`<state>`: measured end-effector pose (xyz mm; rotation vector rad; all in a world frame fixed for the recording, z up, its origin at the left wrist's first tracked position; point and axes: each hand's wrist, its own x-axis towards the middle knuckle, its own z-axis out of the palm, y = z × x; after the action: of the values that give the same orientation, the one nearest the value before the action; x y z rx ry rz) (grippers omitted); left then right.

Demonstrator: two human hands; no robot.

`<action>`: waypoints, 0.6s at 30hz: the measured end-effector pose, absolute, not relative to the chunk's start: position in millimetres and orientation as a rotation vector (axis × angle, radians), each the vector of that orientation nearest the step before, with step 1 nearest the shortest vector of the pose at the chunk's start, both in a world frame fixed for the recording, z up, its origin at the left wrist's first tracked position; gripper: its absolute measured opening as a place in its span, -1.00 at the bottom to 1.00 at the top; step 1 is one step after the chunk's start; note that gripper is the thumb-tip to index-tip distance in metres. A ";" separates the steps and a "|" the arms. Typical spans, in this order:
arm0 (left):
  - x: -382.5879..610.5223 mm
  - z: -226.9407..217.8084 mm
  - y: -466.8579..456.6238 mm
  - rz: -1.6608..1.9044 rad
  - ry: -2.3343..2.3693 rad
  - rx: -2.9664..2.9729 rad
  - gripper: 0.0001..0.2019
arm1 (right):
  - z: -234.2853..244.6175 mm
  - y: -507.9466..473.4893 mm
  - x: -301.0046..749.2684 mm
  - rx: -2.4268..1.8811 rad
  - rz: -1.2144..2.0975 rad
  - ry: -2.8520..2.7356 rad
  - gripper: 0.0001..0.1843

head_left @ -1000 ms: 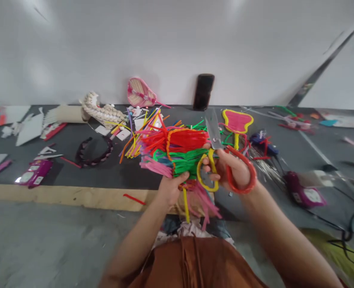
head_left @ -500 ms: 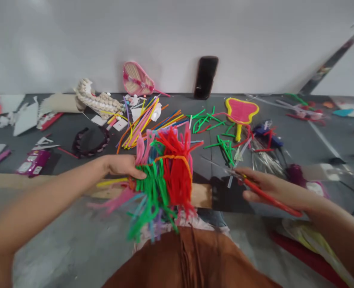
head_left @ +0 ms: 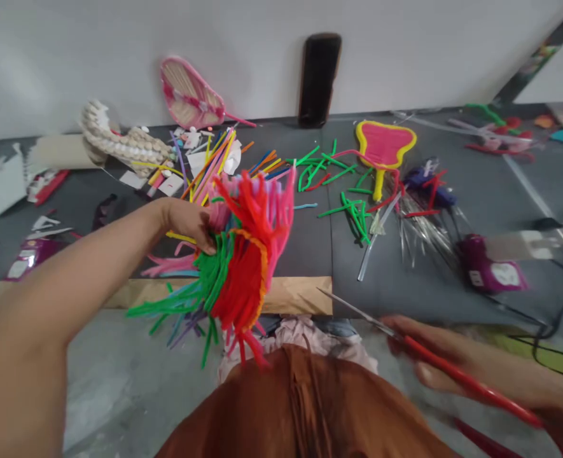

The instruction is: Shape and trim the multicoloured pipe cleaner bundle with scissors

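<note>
My left hand (head_left: 188,222) is closed on a thick bundle of pipe cleaners (head_left: 236,254), red, green, pink and orange, held up over the front edge of the dark mat. Their loose ends hang down toward my lap. My right hand (head_left: 448,366) is low at the right, blurred, closed around red-handled scissors (head_left: 405,343) whose blades point left toward the bundle but stay apart from it.
Loose pipe cleaners (head_left: 329,184) litter the dark mat (head_left: 310,248). A yellow-rimmed pink fan shape (head_left: 385,143), a black phone (head_left: 318,79) against the wall, a shell-covered piece (head_left: 119,143), a purple glue gun (head_left: 488,270) and cables lie around.
The view has tipped down. My left hand has raised and turned the bundle, and my right hand has dropped lower and nearer to me with the scissors.
</note>
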<state>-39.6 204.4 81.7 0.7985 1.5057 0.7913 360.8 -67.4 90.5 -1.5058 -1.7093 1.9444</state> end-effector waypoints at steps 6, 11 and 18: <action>9.4 70.1 188.2 0.090 1.572 1.112 -0.77 | 58.0 -112.8 344.2 -1.428 2.091 -1.631 -0.33; 19.6 102.5 133.3 -0.188 1.350 2.557 -0.61 | 56.2 -131.0 336.6 -1.424 2.029 -1.515 -0.31; 9.1 67.9 7.2 -0.086 0.985 2.708 -0.39 | 48.2 -142.3 326.6 -1.420 2.016 -1.486 -0.31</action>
<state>9.1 7.2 67.9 2.7084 0.9850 -0.0863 326.6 -142.3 48.2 -1.4200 -1.4863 2.0163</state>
